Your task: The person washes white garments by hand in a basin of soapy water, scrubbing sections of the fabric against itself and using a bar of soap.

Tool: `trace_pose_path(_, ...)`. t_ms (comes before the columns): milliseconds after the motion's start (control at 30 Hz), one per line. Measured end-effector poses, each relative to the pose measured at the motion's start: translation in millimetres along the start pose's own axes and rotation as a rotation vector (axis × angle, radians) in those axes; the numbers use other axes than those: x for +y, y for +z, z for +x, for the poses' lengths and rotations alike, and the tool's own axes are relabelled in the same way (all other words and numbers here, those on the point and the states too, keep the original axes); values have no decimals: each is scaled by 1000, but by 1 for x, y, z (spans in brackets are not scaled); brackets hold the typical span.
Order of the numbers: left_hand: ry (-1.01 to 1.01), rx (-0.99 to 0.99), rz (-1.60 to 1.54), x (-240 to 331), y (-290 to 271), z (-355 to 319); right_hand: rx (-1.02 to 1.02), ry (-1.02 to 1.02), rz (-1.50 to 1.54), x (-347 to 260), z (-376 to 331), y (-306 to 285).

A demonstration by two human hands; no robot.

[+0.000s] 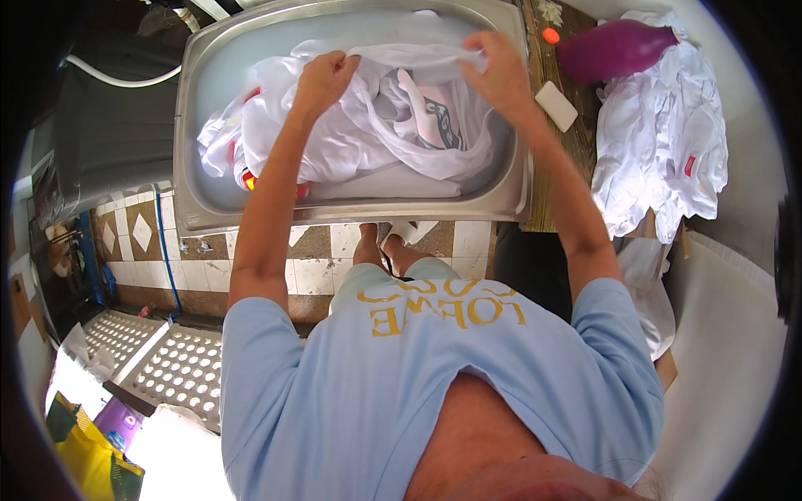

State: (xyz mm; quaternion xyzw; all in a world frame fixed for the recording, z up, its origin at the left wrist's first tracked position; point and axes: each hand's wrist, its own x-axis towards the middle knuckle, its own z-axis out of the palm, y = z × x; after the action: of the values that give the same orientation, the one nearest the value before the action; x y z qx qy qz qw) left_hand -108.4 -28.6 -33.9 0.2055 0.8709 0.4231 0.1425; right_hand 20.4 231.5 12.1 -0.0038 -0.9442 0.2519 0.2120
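Note:
A wet white garment (351,142) with a dark and pale pink print lies bunched in a metal basin (185,134) of cloudy water (224,88). My left hand (322,83) is closed, pinching the garment's upper edge between thumb and fingers. Toward the basin's right end, my right hand (501,79), slightly blurred, grips the same edge. Between both hands the fabric is stretched and raised, with a loose fold hanging below. More white cloth with red and yellow patches (249,179) sits at the lower left of the basin, partly under water.
Right of the basin, a wooden ledge (547,179) holds a white soap bar (556,106), a purple bottle (616,50) and a small orange cap (550,36). Beside them, a pile of white clothes (656,138) hangs over the edge. A white hose (125,82) curves at the left.

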Motion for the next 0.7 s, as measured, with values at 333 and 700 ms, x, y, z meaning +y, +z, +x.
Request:
trace_pose_path(333, 81, -191, -715, 93, -32, -8, -418, 570, 1443, -62, 8, -7)
trace_pose_path(700, 193, 167, -26, 16, 28, -13, -132, 447, 1442, -28, 26, -133)
